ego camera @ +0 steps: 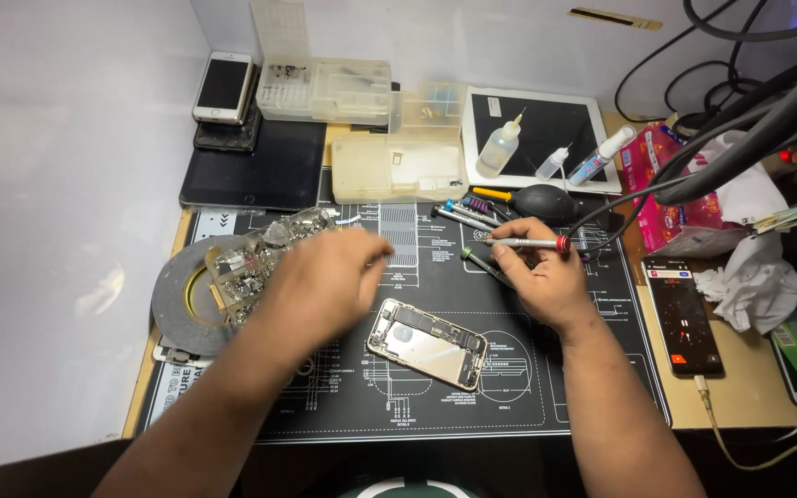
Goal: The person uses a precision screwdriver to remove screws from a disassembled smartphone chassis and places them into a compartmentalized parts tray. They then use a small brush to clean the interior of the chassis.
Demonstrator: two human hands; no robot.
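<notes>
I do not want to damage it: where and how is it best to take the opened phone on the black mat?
Probably by the long side edges of the opened phone, pinching from above. It lies flat and tilted on the mat with its inner parts facing up, so only the metal frame seems safe to touch.

Left hand (320, 281) hovers palm-down, blurred; right hand (541, 272) is curled in a grip.

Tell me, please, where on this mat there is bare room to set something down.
Bare mat lies along its near edge, below the opened phone. It is crowded around the screwdrivers by the right hand, and near the tape roll.
</notes>
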